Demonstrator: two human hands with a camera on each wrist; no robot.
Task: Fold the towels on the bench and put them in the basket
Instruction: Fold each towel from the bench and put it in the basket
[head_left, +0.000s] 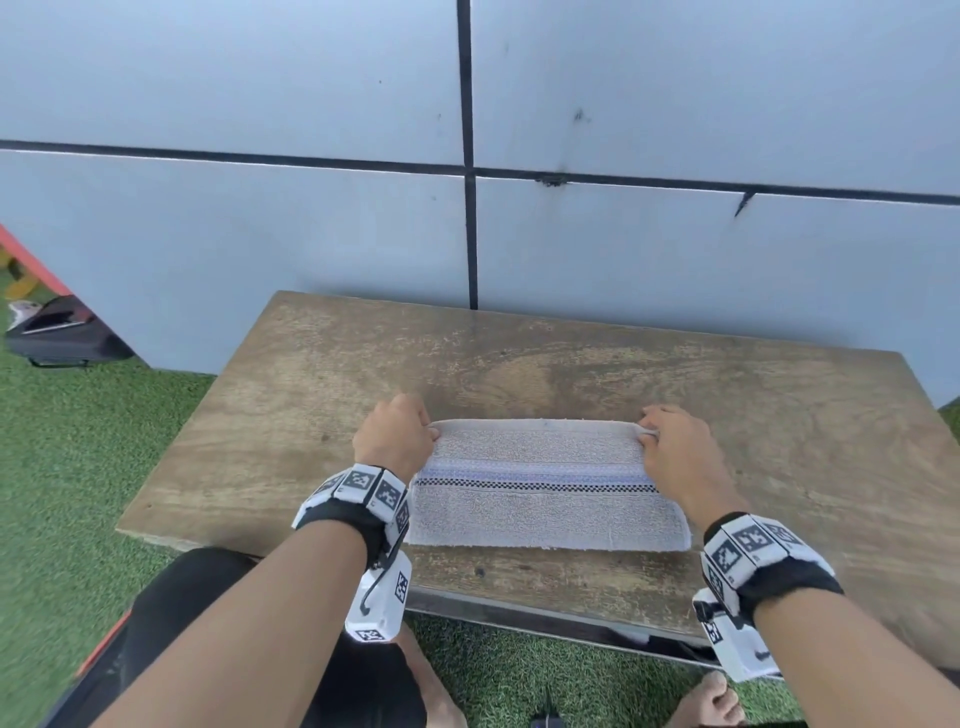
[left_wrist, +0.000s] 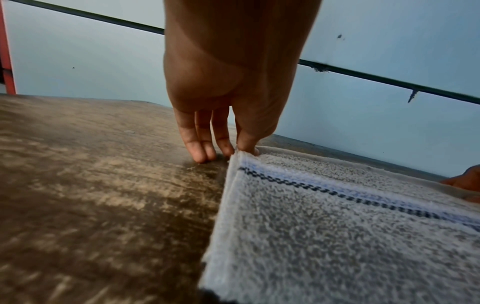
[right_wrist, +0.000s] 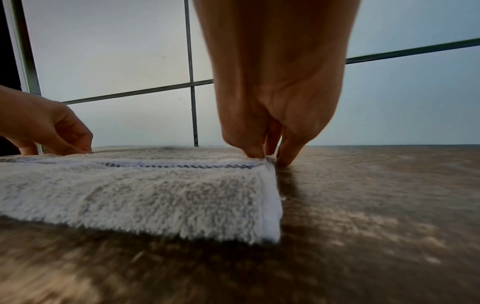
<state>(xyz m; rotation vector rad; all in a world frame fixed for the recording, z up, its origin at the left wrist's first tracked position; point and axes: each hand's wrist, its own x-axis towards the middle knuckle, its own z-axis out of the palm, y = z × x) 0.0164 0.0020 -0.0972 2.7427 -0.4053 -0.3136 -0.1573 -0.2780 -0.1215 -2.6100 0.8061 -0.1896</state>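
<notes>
A pale grey towel (head_left: 545, 499) with a blue band and a black checked stripe lies folded in a long strip on the wooden bench (head_left: 291, 415). My left hand (head_left: 397, 434) pinches the towel's far left corner (left_wrist: 240, 153), thumb on top, the other fingertips (left_wrist: 201, 154) touching the wood. My right hand (head_left: 675, 452) pinches the far right corner (right_wrist: 266, 157) in the same way, its other fingertips down on the bench (right_wrist: 363, 195). The towel (right_wrist: 155, 193) lies flat between both hands. No basket is in view.
A grey tiled wall (head_left: 311, 218) stands right behind the bench. Green artificial turf (head_left: 67, 447) surrounds it, with a dark bag (head_left: 62, 332) on the ground at the far left. My knees and bare feet are below the bench's near edge.
</notes>
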